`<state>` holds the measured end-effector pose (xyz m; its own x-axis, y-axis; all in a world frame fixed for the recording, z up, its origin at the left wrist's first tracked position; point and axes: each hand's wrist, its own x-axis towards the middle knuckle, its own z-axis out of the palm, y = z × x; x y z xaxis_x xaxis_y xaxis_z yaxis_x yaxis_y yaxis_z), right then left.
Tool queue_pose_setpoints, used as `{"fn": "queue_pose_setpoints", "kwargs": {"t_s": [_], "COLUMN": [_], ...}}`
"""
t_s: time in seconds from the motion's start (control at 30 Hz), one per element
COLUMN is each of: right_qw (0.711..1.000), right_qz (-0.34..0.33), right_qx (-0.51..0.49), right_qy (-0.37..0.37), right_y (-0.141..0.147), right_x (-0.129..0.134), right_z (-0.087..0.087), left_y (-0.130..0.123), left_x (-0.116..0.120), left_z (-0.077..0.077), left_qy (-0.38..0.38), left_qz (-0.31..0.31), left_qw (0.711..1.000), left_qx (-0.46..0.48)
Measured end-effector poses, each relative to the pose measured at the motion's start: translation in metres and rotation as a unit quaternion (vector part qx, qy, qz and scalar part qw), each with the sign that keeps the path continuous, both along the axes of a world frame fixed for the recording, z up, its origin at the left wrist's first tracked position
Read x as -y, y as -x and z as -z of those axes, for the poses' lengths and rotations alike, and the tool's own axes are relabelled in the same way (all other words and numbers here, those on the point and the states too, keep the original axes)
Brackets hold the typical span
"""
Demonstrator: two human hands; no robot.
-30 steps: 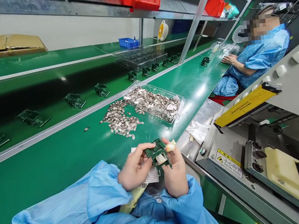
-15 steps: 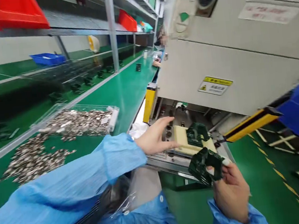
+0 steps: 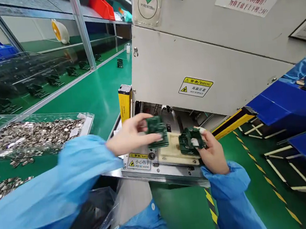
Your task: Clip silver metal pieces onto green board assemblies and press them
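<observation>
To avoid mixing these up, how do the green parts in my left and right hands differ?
The left part shows no clear opening; the right part shows a wide one. The left part is nearer the left end of the cream block; the right part is nearer its right end. Both are dark green and hand-held.

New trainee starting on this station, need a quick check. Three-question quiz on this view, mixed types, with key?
1. True or false: the right hand is empty.
2. Multiple choice: what is in the left hand?
a) a blue tray
b) a dark green part
c) a red bin
3. Fill in the blank: the English under WARNING on the yellow-and-white label on the light grey cover reads "HOT ____".

Key:
1. False; it holds a second dark green part.
2. b
3. SURFACE
</observation>
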<state>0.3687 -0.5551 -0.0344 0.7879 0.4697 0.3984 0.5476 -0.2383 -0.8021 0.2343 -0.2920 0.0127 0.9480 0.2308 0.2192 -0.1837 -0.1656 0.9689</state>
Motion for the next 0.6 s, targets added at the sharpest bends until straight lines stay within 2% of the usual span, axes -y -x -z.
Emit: {"fn": "queue_pose_setpoints", "kwargs": {"t_s": [0.07,0.13,0.2,0.27,0.33,0.37,0.43,0.5,0.53,0.6], "right_qw": [0.995,0.983,0.973,0.969,0.97,0.972,0.969,0.942,0.926,0.926], "right_qz": [-0.021,-0.017,-0.023,-0.031,-0.01,0.021,0.139,0.298,0.356,0.361], "right_qx": [0.056,0.113,0.143,0.156,0.158,0.154,0.132,0.074,0.021,-0.085], "right_qy": [0.078,0.141,0.179,0.191,0.184,0.176,0.157,0.133,0.125,0.07], "right_y": [-0.005,-0.008,-0.008,-0.004,0.003,0.008,0.02,0.031,0.036,0.046], "right_x": [-0.011,-0.017,-0.018,-0.013,0.001,0.011,0.038,0.069,0.083,0.105], "right_z": [0.001,0.003,0.004,0.004,0.005,0.007,0.017,0.036,0.048,0.073], "left_y": [0.042,0.085,0.12,0.142,0.151,0.152,0.148,0.142,0.14,0.137], "left_x": [-0.033,-0.057,-0.068,-0.068,-0.062,-0.057,-0.05,-0.047,-0.047,-0.048], "left_z": [0.004,0.016,0.034,0.056,0.077,0.085,0.097,0.104,0.106,0.108], "left_qy": [0.006,0.011,0.019,0.013,0.001,0.002,0.014,0.016,0.011,-0.004], "left_qz": [-0.017,-0.028,-0.025,-0.026,-0.027,-0.019,0.024,0.071,0.087,0.099], "left_qw": [0.998,0.993,0.985,0.98,0.977,0.977,0.975,0.974,0.973,0.975], "left_qx": [-0.052,-0.115,-0.167,-0.199,-0.211,-0.214,-0.218,-0.216,-0.213,-0.201]}}
